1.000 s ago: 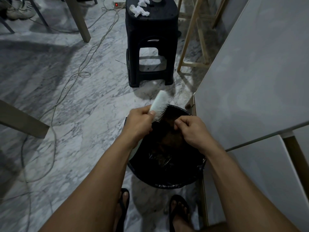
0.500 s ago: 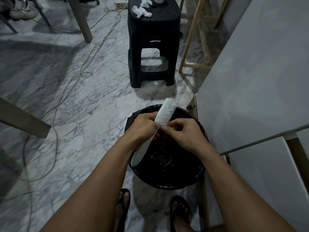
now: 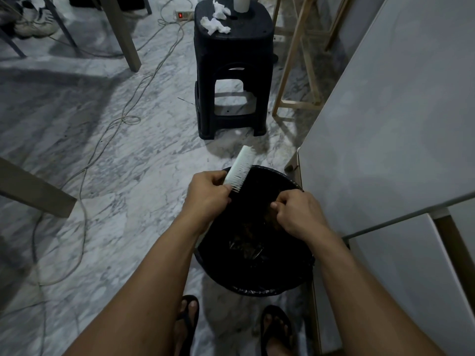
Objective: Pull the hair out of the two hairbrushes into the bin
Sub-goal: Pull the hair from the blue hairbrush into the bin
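My left hand (image 3: 208, 194) grips a white hairbrush (image 3: 240, 167) by its handle; the head points up and away, bristles facing right, over the far left rim of the bin. The round bin (image 3: 257, 286), lined with a black bag, stands on the floor between my feet and the table. My right hand (image 3: 295, 211) hovers over the bin's middle with fingers pinched together, seemingly on a dark tuft of hair (image 3: 272, 214) hanging below them. A brownish clump lies inside the bin. Only one brush is in view.
A black plastic stool (image 3: 231, 73) with crumpled tissues on top stands beyond the bin. A white table (image 3: 385, 124) fills the right side, its edge close to the bin. Cables (image 3: 102, 140) trail over the marble floor at left. A wooden leg (image 3: 33, 191) juts in at far left.
My right hand has pulled away from the bristles, to the right and down over the bin. The left hand has tilted the brush head further up and away.
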`<state>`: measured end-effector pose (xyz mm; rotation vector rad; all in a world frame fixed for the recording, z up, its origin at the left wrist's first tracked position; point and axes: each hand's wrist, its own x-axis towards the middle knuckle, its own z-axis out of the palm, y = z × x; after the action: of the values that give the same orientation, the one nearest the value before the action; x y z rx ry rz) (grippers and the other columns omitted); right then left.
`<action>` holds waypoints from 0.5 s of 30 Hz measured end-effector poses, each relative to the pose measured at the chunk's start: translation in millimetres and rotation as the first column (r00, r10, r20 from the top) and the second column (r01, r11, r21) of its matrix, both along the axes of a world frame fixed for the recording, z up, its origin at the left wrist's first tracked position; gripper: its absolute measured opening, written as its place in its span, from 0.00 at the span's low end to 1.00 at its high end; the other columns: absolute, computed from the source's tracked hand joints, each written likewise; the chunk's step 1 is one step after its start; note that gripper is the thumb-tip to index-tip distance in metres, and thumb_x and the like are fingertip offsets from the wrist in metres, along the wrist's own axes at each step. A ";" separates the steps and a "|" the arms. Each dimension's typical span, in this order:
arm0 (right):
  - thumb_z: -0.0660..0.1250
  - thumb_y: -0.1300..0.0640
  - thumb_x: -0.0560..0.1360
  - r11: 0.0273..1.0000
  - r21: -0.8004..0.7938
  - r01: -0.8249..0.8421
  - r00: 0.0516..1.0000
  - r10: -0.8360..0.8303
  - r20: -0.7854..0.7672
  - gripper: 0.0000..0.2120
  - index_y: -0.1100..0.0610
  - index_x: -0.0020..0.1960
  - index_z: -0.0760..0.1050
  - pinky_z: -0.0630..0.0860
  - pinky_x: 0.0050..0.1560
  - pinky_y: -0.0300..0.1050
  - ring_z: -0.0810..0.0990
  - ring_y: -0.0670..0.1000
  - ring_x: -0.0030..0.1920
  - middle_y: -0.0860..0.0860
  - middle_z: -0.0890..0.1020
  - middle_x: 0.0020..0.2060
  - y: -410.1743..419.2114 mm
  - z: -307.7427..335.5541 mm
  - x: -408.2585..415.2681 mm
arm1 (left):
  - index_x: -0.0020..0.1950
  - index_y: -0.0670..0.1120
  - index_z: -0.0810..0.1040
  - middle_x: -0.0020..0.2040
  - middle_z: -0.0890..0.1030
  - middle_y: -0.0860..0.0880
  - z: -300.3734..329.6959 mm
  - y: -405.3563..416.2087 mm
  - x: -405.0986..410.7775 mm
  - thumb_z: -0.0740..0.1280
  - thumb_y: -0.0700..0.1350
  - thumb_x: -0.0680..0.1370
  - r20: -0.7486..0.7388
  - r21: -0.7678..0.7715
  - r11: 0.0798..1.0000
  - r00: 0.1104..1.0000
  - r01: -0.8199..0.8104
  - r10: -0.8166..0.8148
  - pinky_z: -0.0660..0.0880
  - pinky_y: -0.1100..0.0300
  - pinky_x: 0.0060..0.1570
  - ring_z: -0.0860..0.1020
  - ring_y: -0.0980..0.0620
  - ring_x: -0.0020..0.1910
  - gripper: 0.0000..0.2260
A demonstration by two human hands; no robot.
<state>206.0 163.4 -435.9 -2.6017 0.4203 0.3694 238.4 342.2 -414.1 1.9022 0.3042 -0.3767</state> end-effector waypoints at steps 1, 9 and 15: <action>0.65 0.52 0.75 0.999 -0.035 0.021 1.000 -0.021 -0.013 0.08 0.53 0.40 0.79 0.72 0.46 0.46 0.80 0.61 0.51 0.59 0.83 0.45 -0.8 0.2 0.2 | 0.59 0.45 0.83 0.48 0.85 0.43 -1.2 1.2 0.0 0.66 0.38 0.76 0.037 0.068 0.998 0.999 -0.018 0.015 0.77 0.56 0.40 0.83 0.45 0.43 0.14; 0.65 0.56 0.75 0.975 -0.110 0.194 0.980 -0.198 -0.029 0.11 0.59 0.54 0.80 0.72 0.51 0.46 0.78 0.62 0.57 0.61 0.82 0.55 -5.1 1.5 -0.5 | 0.61 0.39 0.81 0.56 0.78 0.45 5.6 8.0 -4.6 0.64 0.32 0.75 0.332 0.512 0.844 0.943 -0.161 -0.021 0.68 0.64 0.47 0.78 0.47 0.50 0.16; 0.70 0.52 0.70 0.992 0.119 0.050 0.996 -0.041 -0.081 0.02 0.46 0.41 0.78 0.75 0.56 0.50 0.80 0.55 0.52 0.50 0.84 0.48 6.1 3.1 -2.1 | 0.57 0.45 0.85 0.52 0.86 0.45 5.6 5.2 -3.3 0.69 0.38 0.75 0.135 0.343 0.939 0.989 0.012 -0.062 0.72 0.63 0.41 0.81 0.49 0.46 0.12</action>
<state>203.9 169.5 -432.8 -2.4625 0.4684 0.4676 235.1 347.4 -408.5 2.2669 0.2486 -0.2181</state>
